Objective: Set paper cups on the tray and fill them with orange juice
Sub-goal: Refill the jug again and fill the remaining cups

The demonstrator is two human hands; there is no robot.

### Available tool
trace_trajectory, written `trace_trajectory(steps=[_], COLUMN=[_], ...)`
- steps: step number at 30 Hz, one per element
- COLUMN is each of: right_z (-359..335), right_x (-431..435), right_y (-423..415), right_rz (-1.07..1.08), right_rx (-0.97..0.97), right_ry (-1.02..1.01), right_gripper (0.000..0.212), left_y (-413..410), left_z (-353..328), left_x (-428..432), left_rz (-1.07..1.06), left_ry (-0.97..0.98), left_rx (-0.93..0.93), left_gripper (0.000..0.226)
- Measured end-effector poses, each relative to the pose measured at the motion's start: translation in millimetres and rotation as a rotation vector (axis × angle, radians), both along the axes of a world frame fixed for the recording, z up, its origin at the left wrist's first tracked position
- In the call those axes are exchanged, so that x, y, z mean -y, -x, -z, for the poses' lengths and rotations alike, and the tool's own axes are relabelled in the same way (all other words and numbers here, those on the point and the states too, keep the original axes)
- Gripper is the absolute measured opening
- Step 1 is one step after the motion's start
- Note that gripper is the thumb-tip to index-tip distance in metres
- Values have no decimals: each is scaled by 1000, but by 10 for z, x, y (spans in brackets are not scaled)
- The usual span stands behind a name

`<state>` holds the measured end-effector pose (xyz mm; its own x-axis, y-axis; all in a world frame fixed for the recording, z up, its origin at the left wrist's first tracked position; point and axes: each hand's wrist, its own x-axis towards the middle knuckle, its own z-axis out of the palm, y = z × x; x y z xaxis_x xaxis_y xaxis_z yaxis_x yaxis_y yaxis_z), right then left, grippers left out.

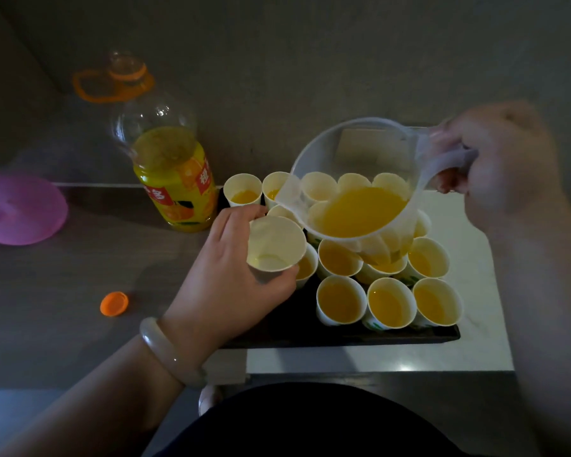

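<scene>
We see the left hand (241, 272) curled around a paper cup (276, 242) whose white inside shows, held at the nine o'clock edge of the tray (343, 339). The forearm comes in from seven o'clock, with a pale bangle (168, 354) on the wrist. The right hand (505, 159), at two o'clock of the tray, grips the handle of a clear jug (353, 183). The jug is tipped with its spout toward nine o'clock, and juice pools low inside it. Beneath it, the black tray carries filled cups (342, 300). At ten o'clock stands the juice bottle (175, 183). At eight o'clock lies an orange cap (114, 303).
</scene>
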<state>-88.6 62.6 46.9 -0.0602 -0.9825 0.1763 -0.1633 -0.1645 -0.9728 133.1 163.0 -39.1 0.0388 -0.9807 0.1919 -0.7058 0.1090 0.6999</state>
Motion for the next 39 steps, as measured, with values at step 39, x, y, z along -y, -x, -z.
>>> trace_trajectory(steps=[39], right_z=[-234], right_x=[23], right_y=[-388], right_rz=[-289], right_rx=[-687], right_ry=[266], right_gripper=[41], left_y=[-45], left_z=[79], left_x=[53], left_rz=[3], left_ry=[-7], left_rx=[-83], left_gripper=[83])
